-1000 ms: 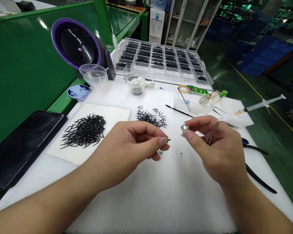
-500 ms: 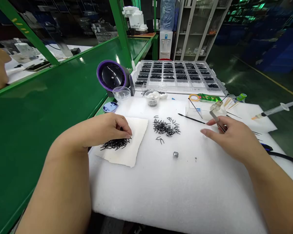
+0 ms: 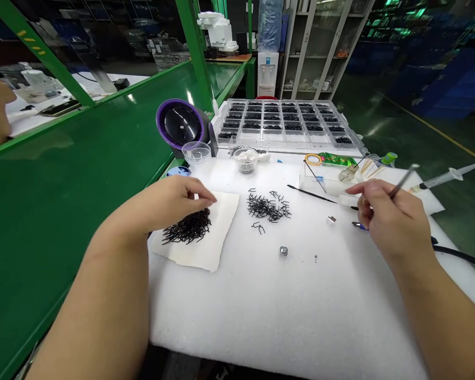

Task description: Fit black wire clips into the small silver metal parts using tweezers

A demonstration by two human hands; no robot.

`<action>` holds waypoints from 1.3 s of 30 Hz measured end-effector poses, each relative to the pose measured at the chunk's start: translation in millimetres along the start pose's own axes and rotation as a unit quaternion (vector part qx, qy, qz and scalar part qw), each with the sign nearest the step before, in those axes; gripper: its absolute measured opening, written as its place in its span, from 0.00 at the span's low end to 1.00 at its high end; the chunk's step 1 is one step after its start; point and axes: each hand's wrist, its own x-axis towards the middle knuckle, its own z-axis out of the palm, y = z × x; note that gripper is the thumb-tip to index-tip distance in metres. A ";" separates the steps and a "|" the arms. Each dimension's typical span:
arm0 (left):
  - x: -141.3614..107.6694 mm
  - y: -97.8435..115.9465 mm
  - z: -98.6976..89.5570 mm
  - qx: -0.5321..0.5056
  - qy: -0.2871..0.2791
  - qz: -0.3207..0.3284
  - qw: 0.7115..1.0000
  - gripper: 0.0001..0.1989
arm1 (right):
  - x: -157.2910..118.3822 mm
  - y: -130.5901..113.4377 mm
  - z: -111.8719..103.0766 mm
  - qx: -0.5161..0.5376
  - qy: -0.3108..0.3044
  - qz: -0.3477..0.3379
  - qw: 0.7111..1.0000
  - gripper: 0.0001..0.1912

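Observation:
My left hand [image 3: 182, 200] hovers over a pile of black forked wire pieces [image 3: 188, 226] on a torn sheet of white paper [image 3: 206, 256]. Thumb and index finger are pinched together; whatever is between them is too small to make out. At the right, my right hand [image 3: 396, 216] is closed around slim metal tweezers [image 3: 404, 180], whose back end sticks up past the knuckles. A second heap of black forked pieces [image 3: 267, 207] lies between the hands. Near the right hand is a small shiny metal piece [image 3: 331, 219], and closer to me a small metal block [image 3: 284, 250].
A clear compartment box [image 3: 285, 141] of black pieces stands at the back. Left of it are a purple-rimmed round device [image 3: 181, 124] and a clear round dish [image 3: 198, 152]. A thin black tool [image 3: 311, 193], a syringe [image 3: 451, 175] and a tape roll [image 3: 312, 159] lie rightward.
My left hand has lifted slightly off the pile. My right hand has moved right and turned, the tweezers now pointing back over it, uncovering the small shiny metal piece.

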 end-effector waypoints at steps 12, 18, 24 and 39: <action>-1.5 57.1 70.1 0.062 0.018 0.281 0.957 0.16 | -16.7 -22.1 13.8 0.022 -0.179 -0.024 0.983 0.11; 5.0 47.9 68.9 0.071 0.007 0.269 0.961 0.10 | -13.4 -24.1 7.6 0.028 -0.131 -0.066 0.989 0.08; 7.0 47.2 72.0 0.062 0.006 0.263 0.963 0.09 | -11.5 -29.2 -2.3 -0.030 -0.307 -0.032 0.951 0.10; 1.3 50.8 67.4 0.048 0.024 0.257 0.965 0.09 | -15.3 -29.8 2.2 0.009 -0.396 -0.035 0.917 0.06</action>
